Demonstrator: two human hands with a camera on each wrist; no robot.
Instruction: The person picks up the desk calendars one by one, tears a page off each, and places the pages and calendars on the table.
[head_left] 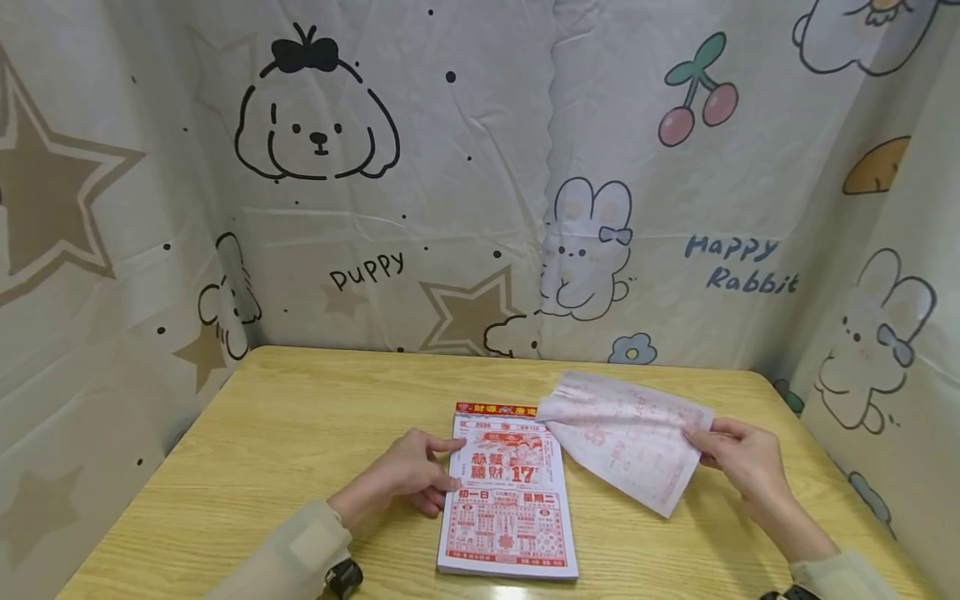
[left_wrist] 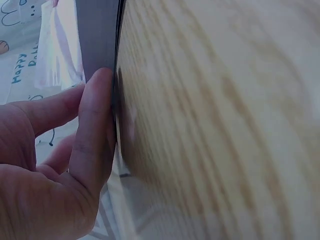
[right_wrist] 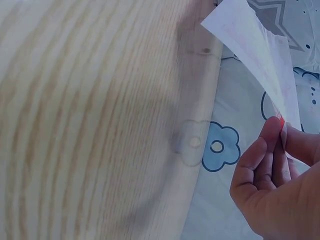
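A tear-off calendar pad point(head_left: 504, 522) printed in red, with a large 17 on its top page, lies on the table. My left hand point(head_left: 416, 467) grips its left edge, one finger reaching onto the page; the left wrist view has the fingertips against the pad's thick side point(left_wrist: 97, 35). To the right, my right hand point(head_left: 738, 454) pinches a thin calendar sheet point(head_left: 626, 437) between thumb and fingers. The sheet is raised, its pale back showing faint red print. Its far left end is crumpled over the pad's upper right corner; whether it is still attached there I cannot tell.
The wood-grain table point(head_left: 300, 417) extends around the pad. A cartoon-printed cloth point(head_left: 465, 208) hangs behind the table and along both sides. Dark bands point(head_left: 343, 577) show at the wrists.
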